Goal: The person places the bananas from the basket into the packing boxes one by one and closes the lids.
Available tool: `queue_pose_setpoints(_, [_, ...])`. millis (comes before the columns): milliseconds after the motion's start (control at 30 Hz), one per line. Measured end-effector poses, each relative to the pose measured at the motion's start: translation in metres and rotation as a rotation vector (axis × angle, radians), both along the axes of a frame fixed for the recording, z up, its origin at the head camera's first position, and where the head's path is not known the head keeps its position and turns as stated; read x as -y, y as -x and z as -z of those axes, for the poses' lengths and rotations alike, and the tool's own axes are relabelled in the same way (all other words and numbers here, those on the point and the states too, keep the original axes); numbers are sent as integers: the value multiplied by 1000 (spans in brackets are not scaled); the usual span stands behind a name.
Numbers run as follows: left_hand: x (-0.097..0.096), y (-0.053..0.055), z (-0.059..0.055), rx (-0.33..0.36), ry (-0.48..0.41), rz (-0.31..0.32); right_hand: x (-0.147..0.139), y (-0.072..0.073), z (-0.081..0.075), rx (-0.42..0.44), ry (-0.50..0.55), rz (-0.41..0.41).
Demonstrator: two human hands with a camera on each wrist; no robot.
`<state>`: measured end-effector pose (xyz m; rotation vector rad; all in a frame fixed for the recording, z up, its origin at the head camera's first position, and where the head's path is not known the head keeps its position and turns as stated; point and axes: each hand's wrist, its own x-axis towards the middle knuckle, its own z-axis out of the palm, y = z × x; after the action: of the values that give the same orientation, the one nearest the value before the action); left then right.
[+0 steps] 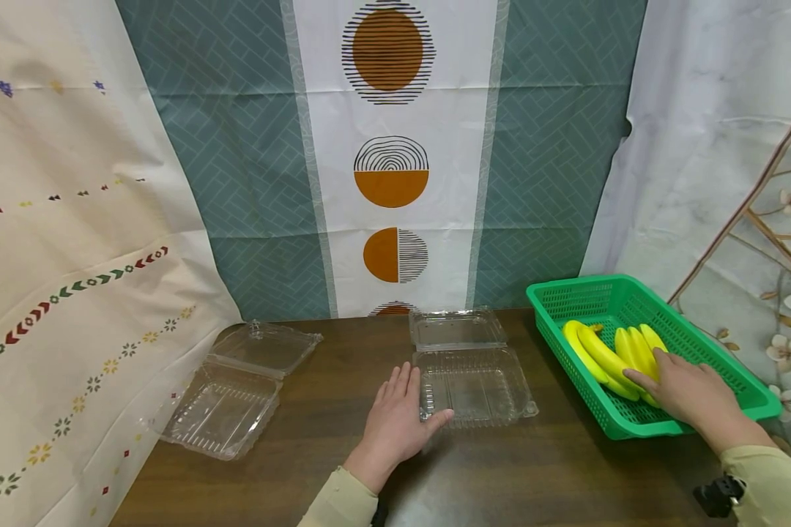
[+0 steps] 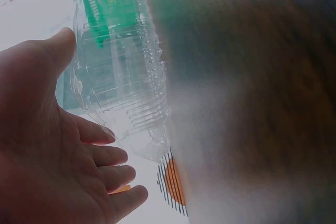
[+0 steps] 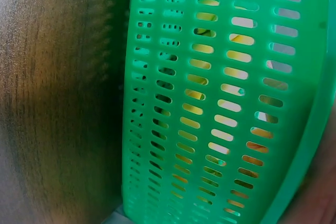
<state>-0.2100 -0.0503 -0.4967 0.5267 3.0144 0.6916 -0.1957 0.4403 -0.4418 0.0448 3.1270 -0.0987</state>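
My left hand (image 1: 398, 424) lies at the left edge of a clear plastic clamshell container (image 1: 474, 388), its fingers straight and thumb spread over the near left corner. The container's lid (image 1: 458, 329) is folded back behind it. In the left wrist view, that hand (image 2: 58, 124) is beside the transparent wall. On the right, my right hand (image 1: 692, 388) reaches into a green plastic basket (image 1: 600, 406), thumb and forefinger apart over yellow bananas (image 1: 636, 351). Its other fingers are hard to make out. The right wrist view shows mainly the slotted basket wall (image 3: 220, 98), with yellow behind it.
A second clear clamshell container (image 1: 224, 410) stands with its lid raised at the left of the brown wooden table (image 1: 329, 439). Another bunch of bananas (image 1: 593, 355) lies in the basket's left part. Patterned cloths (image 1: 395, 219) hang behind and at both sides.
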Motion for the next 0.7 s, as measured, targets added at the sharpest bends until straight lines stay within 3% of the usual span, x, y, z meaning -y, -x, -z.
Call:
queue_pose_setpoints(267, [0, -1, -1, 2, 9, 0, 0, 0, -2, 76, -14, 31])
queue_pose_setpoints(700, [1, 0, 2, -8, 20, 2, -1, 5, 1, 136, -22, 11])
